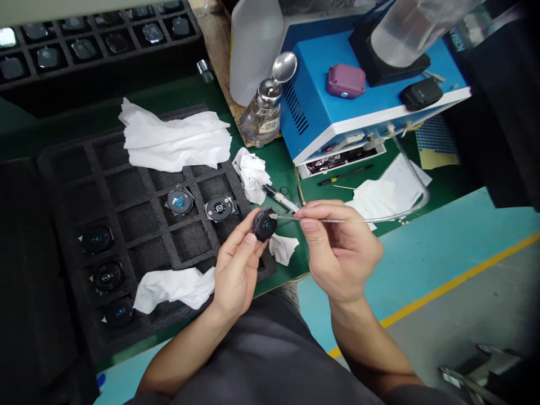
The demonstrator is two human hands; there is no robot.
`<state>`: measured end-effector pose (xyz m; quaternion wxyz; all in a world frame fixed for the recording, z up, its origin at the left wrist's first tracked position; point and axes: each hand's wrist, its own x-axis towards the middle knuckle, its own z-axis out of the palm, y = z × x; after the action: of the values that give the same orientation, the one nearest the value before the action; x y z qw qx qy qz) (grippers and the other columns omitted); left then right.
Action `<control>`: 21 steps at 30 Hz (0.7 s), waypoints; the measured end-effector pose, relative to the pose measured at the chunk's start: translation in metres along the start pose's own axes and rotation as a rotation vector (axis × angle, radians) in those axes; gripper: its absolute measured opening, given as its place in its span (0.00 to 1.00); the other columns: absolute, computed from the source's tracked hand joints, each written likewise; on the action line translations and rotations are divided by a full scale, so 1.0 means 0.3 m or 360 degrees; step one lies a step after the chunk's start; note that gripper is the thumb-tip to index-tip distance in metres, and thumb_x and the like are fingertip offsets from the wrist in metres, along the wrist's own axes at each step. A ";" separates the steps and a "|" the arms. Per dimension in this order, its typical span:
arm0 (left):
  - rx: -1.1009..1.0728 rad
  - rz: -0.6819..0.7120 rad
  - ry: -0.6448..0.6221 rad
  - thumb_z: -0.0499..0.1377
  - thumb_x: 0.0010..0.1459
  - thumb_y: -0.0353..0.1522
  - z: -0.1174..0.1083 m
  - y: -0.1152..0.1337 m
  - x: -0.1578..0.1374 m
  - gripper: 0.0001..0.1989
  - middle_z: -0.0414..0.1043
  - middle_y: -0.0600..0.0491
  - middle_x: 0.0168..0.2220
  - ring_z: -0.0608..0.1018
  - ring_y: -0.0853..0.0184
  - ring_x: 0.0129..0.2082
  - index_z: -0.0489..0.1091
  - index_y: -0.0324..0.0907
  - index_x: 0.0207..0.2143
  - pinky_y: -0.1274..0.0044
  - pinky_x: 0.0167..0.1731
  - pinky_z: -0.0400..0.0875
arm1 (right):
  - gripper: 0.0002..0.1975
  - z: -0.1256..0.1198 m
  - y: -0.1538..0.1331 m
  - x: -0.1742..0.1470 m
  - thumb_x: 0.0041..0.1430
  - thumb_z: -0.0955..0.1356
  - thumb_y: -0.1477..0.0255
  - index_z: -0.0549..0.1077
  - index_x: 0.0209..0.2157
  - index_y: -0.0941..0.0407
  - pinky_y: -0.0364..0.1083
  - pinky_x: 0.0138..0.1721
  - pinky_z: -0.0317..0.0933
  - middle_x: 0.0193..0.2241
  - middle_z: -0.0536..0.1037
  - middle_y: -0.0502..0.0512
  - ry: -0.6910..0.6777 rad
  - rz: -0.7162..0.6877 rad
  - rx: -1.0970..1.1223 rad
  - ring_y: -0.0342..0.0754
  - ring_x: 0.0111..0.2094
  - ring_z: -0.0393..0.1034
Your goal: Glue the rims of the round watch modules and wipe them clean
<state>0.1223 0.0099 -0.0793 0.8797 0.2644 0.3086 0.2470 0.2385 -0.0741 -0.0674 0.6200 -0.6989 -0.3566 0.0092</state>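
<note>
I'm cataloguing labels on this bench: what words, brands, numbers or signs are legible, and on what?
"酒精": on the clear bottle.
Too blurred to read: the pale lettering at upper right.
Too small to read: the blue mark on the round device in the left hand.

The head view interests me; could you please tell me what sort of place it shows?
It looks like a workbench for small electronics, probably in a factory or workshop: a foam tray holds round watch-like devices, a blue machine stands beyond it, and a yellow line marks the floor.
</note>
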 end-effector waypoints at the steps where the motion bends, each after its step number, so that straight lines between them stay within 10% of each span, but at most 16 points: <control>1: -0.0001 0.0000 0.0001 0.65 0.63 0.34 0.000 0.000 0.000 0.16 0.77 0.48 0.60 0.74 0.54 0.64 0.80 0.47 0.53 0.61 0.67 0.65 | 0.09 0.000 -0.001 0.000 0.64 0.70 0.79 0.78 0.42 0.52 0.52 0.43 0.73 0.37 0.80 0.53 0.0000 0.0003 -0.0002 0.48 0.42 0.77; 21: -0.0011 0.0005 0.0012 0.64 0.63 0.33 0.003 0.002 0.000 0.16 0.78 0.48 0.58 0.77 0.56 0.62 0.80 0.47 0.53 0.64 0.66 0.68 | 0.10 -0.002 -0.005 0.000 0.64 0.70 0.80 0.78 0.43 0.52 0.51 0.44 0.72 0.38 0.79 0.53 -0.0010 0.0026 0.0030 0.48 0.42 0.76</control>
<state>0.1226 0.0100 -0.0785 0.8790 0.2610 0.3107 0.2503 0.2382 -0.0746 -0.0660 0.6253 -0.6957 -0.3529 0.0198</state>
